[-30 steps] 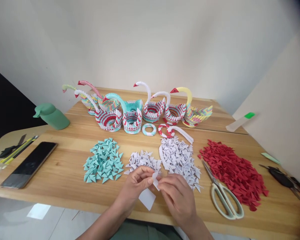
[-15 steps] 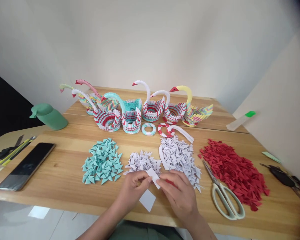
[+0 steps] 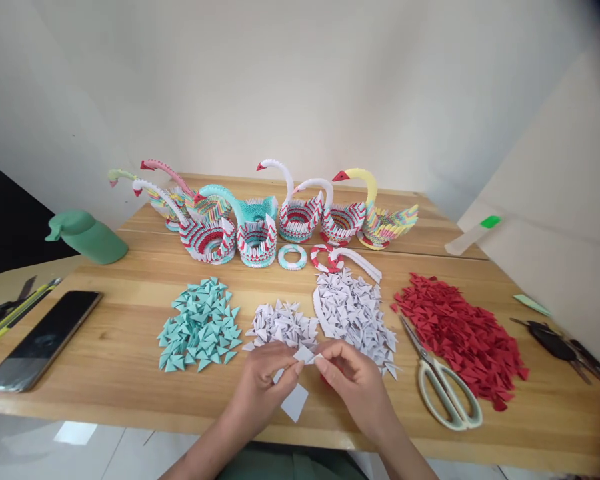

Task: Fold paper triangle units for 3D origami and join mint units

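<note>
A small piece of white paper [image 3: 305, 355] is pinched between both hands above the front of the table. My left hand [image 3: 270, 380] grips its left side with thumb and index finger, while my right hand [image 3: 353, 380] holds the right side the same way; the paper looks partly folded. Beneath them on the wood lies another white paper piece [image 3: 295, 404], partly covered by my left hand. Just beyond the fingers are a small pile of folded white paper triangles [image 3: 284, 325] and a larger white pile [image 3: 353, 313].
Teal triangles [image 3: 200, 327] lie left; red triangles [image 3: 460, 333] and scissors [image 3: 447, 387] lie right. Several folded-paper swans [image 3: 207, 240] stand behind, with paper rings [image 3: 293, 257] before them. A phone [image 3: 43, 340], green bottle [image 3: 87, 237] and keys [image 3: 550, 340] sit near the sides.
The held paper has gone from an upright slanted strip to a shorter, tilted shape as the fingers shifted on it. The view has turned slightly right.
</note>
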The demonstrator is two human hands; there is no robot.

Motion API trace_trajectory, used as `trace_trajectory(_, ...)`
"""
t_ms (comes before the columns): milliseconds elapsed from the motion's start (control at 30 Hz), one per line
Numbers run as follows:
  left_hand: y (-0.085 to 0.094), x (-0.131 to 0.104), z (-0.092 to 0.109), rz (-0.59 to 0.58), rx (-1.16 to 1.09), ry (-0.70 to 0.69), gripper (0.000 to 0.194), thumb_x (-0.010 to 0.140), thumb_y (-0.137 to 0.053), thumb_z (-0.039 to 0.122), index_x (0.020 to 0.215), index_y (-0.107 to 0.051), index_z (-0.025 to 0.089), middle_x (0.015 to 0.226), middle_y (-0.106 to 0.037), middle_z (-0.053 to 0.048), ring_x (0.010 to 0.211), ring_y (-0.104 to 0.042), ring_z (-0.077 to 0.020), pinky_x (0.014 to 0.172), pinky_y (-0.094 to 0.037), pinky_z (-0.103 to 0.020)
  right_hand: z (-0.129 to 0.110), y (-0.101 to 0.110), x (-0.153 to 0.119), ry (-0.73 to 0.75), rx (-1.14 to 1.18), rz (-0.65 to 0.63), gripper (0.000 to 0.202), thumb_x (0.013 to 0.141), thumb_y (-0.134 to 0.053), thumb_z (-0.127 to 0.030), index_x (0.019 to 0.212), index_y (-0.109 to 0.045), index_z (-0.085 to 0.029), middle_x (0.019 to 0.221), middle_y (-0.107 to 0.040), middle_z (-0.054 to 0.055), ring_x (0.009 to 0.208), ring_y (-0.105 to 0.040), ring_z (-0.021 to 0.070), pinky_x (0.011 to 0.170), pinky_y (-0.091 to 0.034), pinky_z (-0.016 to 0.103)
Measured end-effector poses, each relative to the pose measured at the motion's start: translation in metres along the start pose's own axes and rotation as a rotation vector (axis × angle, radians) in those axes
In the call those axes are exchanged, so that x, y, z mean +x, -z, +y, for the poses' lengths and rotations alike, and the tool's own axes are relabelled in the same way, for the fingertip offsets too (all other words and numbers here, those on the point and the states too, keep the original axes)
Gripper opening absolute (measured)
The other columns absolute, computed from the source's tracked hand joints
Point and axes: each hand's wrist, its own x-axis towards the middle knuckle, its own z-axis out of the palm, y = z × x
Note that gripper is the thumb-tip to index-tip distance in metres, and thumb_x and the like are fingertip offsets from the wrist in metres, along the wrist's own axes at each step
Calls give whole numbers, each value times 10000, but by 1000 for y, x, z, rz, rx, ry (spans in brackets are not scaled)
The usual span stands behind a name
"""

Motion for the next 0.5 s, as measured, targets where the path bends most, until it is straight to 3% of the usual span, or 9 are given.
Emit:
trace_trajectory(233, -2, -1, 1, 2, -27, 20, 386, 883, -498, 210, 499, -496, 167, 508, -380, 23, 539, -374, -121, 552, -303, -251, -5, -4, 0, -93, 174, 22, 297, 811, -638, -414, 657, -526, -186, 718, -600, 15, 652, -533, 145, 602, -438, 244)
trace_trajectory(367, -4, -4, 0, 18, -56, 78, 342, 878, -496, 216, 550, -570, 154, 526, -445, 13, 551, -418, -122, 552, -315, -240, -5, -8, -1, -163, 261, 60, 241, 812, -649, -382, 721, -534, -191, 680, -528, -23, 616, -481, 119, 585, -413, 219)
trace_trajectory(500, -11, -7, -2, 26, -191, 239, 207, 816, -580, 242, 634, -609, 148, 593, -558, -2, 591, -491, -130, 584, -368, -228, 3, -12, -4, -121, 187, 129, 194, 808, -653, -371, 858, -575, -201, 687, -509, -27, 626, -507, 130, 582, -433, 220)
